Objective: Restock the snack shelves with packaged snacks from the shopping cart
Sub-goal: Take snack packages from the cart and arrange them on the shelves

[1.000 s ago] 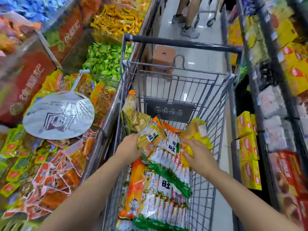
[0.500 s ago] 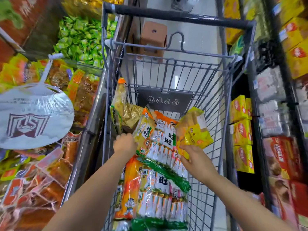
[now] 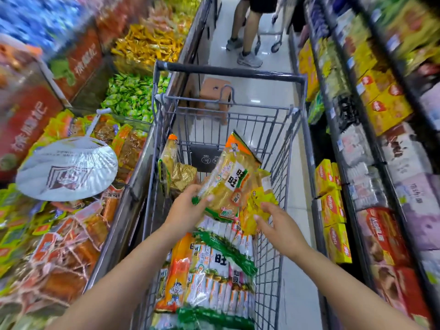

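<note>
A grey wire shopping cart [image 3: 290, 129] stands in the aisle in front of me, holding several packs of rice crackers [image 3: 214, 265] with green, white and orange wrappers. My left hand [image 3: 188, 206] grips the lower end of an orange-topped rice cracker bag [image 3: 232, 179], lifted and tilted above the pile. My right hand [image 3: 273, 222] holds a yellow snack bag [image 3: 258, 201] just right of it. A gold bag [image 3: 183, 173] and a tall yellowish bag [image 3: 167, 160] lean in the cart's far left corner.
Left of the cart are open bins of small snack packets [image 3: 66, 239] with a white hand fan [image 3: 66, 167] lying on them. Shelves of yellow boxes [image 3: 331, 210] and red packs line the right. A person [image 3: 247, 32] with a cart stands farther up the aisle beyond a brown stool [image 3: 214, 96].
My left hand has lifted the orange-topped cracker bag up off the pile and tilted it. My right hand still holds the yellow bag. The view has tipped back up the aisle.
</note>
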Demonstrator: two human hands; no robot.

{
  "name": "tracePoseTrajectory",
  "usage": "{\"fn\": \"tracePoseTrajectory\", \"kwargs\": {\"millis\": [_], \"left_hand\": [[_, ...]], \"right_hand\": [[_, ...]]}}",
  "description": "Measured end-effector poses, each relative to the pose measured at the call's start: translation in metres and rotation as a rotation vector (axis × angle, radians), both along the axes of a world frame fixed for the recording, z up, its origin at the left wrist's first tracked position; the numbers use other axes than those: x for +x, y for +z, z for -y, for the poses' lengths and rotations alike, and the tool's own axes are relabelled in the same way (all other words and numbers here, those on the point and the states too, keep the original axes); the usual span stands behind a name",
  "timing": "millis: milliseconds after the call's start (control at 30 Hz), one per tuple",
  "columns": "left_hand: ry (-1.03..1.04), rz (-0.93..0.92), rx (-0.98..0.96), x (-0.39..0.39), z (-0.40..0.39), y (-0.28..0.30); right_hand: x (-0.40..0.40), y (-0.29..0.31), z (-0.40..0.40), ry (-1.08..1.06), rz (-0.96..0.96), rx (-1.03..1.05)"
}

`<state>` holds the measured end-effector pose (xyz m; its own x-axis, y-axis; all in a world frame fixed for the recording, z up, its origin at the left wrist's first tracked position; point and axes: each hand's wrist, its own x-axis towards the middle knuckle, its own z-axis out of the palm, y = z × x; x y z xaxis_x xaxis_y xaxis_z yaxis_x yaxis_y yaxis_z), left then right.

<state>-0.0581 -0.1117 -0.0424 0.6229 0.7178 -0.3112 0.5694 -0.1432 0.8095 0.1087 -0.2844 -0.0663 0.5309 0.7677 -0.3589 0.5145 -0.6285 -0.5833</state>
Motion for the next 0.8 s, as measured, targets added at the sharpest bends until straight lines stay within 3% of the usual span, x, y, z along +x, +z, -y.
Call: {"fn": "tracePoseTrajectory", "kwargs": {"millis": [167, 333, 533, 800], "left_hand": [[0.000, 0.225, -0.046, -0.001, 0.057, 0.066], [-0.054, 0.385, -0.055, 0.004, 0.109, 0.103], [-0.256, 0.460, 0.022, 0.022, 0.154, 0.141], [-0.514, 0.548, 0.176, 0.051, 0.183, 0.190]], "right_hand": [[0.005, 0.054, 0.037, -0.254, -0.277, 0.223], [0.010, 0.108, 0.081, -0.304, -0.441, 0.434], [0.011, 0.152, 0.137, -0.419, -0.349, 0.579], [-0.027, 0.208, 0.210, -0.633, -0.013, 0.810]]}}
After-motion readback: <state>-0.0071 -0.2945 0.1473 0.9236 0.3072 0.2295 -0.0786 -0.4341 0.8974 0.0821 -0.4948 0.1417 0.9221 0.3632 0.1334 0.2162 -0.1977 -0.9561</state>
